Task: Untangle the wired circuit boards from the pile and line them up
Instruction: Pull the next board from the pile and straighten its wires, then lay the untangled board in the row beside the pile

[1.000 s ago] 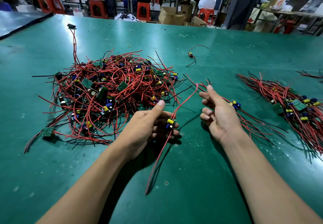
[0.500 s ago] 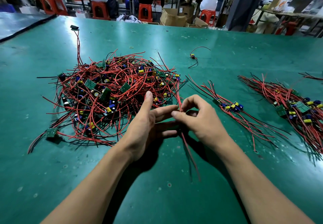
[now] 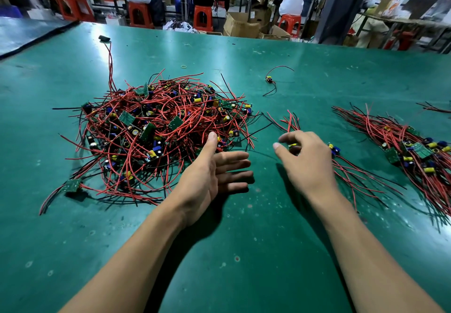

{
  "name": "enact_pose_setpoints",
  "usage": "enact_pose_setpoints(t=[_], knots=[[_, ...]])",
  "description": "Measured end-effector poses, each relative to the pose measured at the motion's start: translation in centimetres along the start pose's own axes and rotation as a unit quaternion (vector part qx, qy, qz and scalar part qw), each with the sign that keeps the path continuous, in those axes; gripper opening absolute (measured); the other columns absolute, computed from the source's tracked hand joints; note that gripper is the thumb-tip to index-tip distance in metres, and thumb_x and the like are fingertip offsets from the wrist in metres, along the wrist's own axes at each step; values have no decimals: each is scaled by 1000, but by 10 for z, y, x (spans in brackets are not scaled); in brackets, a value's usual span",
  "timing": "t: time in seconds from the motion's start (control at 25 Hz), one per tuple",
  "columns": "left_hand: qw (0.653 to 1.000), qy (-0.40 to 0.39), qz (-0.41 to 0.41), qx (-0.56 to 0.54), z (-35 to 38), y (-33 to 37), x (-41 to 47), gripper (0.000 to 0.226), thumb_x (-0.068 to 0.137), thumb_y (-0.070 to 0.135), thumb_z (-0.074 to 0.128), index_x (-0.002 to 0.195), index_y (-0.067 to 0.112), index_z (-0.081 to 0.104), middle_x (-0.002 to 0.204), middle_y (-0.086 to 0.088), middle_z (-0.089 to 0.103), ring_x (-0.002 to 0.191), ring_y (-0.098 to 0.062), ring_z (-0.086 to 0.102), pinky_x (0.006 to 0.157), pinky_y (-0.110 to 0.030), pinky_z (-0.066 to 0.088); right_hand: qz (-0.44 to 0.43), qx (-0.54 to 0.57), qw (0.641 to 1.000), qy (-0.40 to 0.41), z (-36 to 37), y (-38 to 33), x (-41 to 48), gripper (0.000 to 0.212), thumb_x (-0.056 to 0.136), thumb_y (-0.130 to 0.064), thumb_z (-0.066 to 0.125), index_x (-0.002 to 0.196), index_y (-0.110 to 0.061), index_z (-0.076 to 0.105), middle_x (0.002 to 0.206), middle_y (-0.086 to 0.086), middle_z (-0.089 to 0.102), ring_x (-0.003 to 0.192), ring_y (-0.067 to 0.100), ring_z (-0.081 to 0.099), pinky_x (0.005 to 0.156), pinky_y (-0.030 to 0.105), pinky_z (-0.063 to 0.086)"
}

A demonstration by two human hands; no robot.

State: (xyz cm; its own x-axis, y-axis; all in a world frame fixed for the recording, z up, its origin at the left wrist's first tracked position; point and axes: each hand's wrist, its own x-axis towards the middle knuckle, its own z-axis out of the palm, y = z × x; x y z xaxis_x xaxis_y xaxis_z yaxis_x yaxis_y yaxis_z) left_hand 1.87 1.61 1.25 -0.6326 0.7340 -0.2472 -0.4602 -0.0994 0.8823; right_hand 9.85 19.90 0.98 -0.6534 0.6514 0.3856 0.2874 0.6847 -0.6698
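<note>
Electronics wkshp: wired PCB pile (image 3: 158,129), stools (image 3: 202,9), cartons (image 3: 240,26)

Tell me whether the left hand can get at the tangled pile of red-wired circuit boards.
Probably yes: the left hand lies open beside the tangled pile of red-wired circuit boards, thumb at its edge, nothing between.

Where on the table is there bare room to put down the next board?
Bare green table lies near you, between the forearms, and far behind the pile, around the stray board. A strip is free between the small bundle and the big bundle. Crowded: the gap between pile and small bundle, where the left hand and right hand are.
</note>
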Motion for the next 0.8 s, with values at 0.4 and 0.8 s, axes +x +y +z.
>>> enact_pose_setpoints(t=[0.4, 0.8], knots=[[998, 37, 41, 16, 3, -4, -1, 38, 103, 29, 43, 104, -3, 64, 100, -20, 73, 84, -32, 73, 75, -36, 61, -23, -70, 997, -31, 24, -2, -13, 22, 89, -27, 71, 104, -13, 75, 110, 7, 67, 112, 26, 56, 98, 30, 39], [994, 44, 74, 71, 9, -1, -7, 27, 102, 12, 44, 90, -4, 63, 73, -16, 64, 56, -20, 64, 56, -25, 55, 70, 127, 987, -64, 52, -28, 2, 30, 90, -42, 69, 110, -20, 76, 91, -7, 74, 87, 14, 68, 87, 34, 53]])
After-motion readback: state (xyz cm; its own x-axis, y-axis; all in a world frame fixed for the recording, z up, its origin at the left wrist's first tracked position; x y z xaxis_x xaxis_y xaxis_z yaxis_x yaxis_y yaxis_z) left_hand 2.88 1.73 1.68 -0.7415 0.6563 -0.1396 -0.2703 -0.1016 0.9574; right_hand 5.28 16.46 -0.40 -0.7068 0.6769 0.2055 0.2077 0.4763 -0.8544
